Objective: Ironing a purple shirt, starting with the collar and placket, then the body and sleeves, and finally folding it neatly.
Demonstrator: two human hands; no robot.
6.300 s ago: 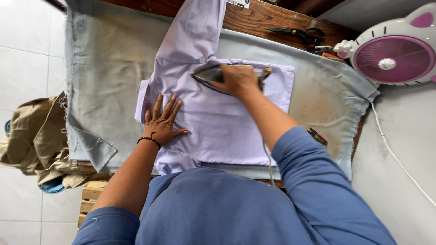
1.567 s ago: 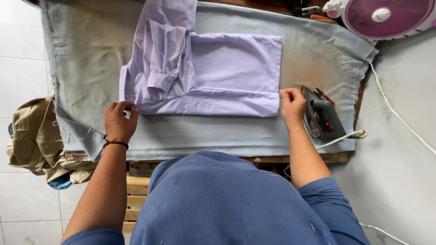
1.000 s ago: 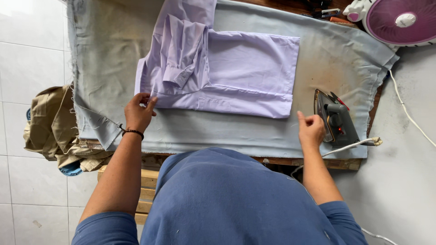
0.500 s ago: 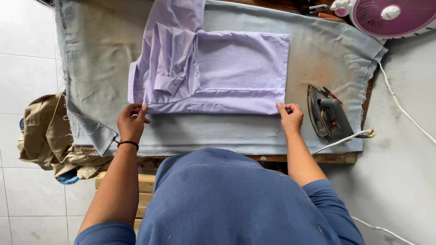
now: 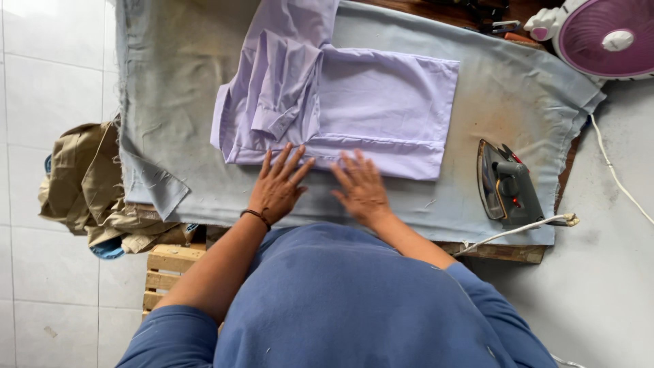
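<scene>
Two flat hands press on the near edge of a folded lilac shirt (image 5: pixel 354 109) that lies on the grey cloth (image 5: pixel 170 68) covering the table: the left hand (image 5: pixel 278 185) and the right hand (image 5: pixel 362 187) rest side by side, fingers spread wide, holding nothing. An iron (image 5: pixel 507 185) stands on the cloth well to the right of the shirt, its white cord (image 5: pixel 518 232) trailing off the near edge. A pink fan (image 5: pixel 603 37) sits at the far right corner, and a heap of khaki clothes (image 5: pixel 88 184) lies off the table's left side.
</scene>
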